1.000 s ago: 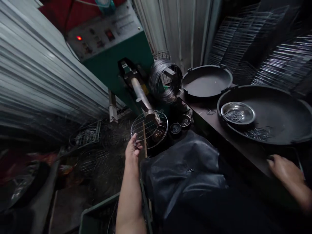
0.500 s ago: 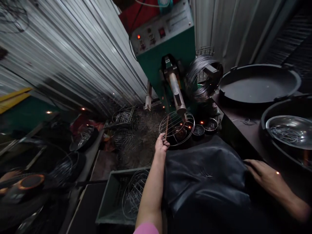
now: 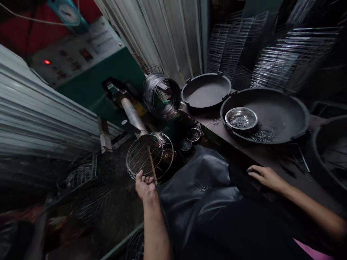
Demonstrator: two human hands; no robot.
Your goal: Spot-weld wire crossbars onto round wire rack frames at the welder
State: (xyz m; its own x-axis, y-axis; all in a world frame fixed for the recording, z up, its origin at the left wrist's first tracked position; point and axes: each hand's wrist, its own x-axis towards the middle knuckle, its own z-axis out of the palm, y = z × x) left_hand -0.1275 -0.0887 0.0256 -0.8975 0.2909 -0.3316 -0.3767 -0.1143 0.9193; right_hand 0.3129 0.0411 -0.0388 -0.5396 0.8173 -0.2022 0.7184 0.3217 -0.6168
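Observation:
My left hand (image 3: 145,185) is closed on the near rim of a round wire rack (image 3: 132,153) with parallel bars and hoops. The rack sits under the tip of a thick metal arm (image 3: 132,117) on a green welding-type machine (image 3: 127,65). My right hand (image 3: 265,177) hangs by the dark table edge, to the right of my lap, with its fingers stretched out and nothing visible in them. A dark apron (image 3: 187,177) covers my lap, and a few short curved wires (image 3: 202,188) lie on it.
On the right table (image 3: 214,135) are a large dark pan (image 3: 282,108), a steel bowl (image 3: 251,117) of bent wires, and another pan (image 3: 206,90). A wire coil (image 3: 149,94) stands by the machine. Wire racks (image 3: 290,57) lean behind. A crate edge (image 3: 121,243) shows lower left.
My view has swung to the right. My left hand still holds the wire rack beneath the metal arm. My right hand has come up along the table edge. The orange sparks have mostly faded.

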